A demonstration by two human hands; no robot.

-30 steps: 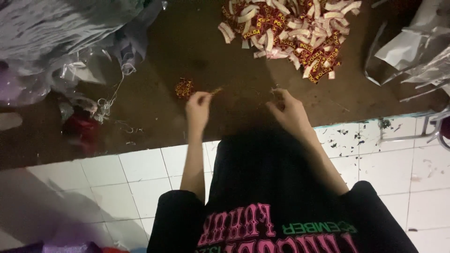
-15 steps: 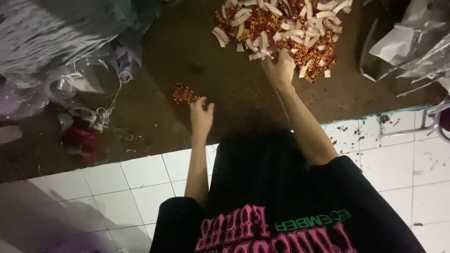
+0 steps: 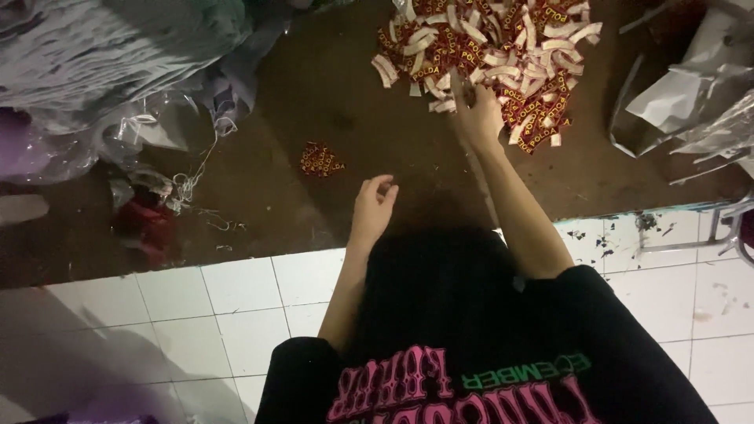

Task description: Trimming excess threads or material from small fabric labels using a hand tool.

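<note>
Right hand (image 3: 477, 118) fingers-down in label pile (image 3: 487, 55) edge; left hand (image 3: 374, 206) loosely curled, empty, on open brown mat (image 3: 314, 102)

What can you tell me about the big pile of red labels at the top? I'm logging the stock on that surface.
The big pile of labels is a loose heap of small flat strips, red with yellow print on one face and white on the other, seemingly woven fabric. They lie jumbled and overlapping on the dark brown surface, spreading to the picture's top edge. The right hand reaches into its lower edge, fingers among the strips. A much smaller cluster lies apart to the left.
</note>
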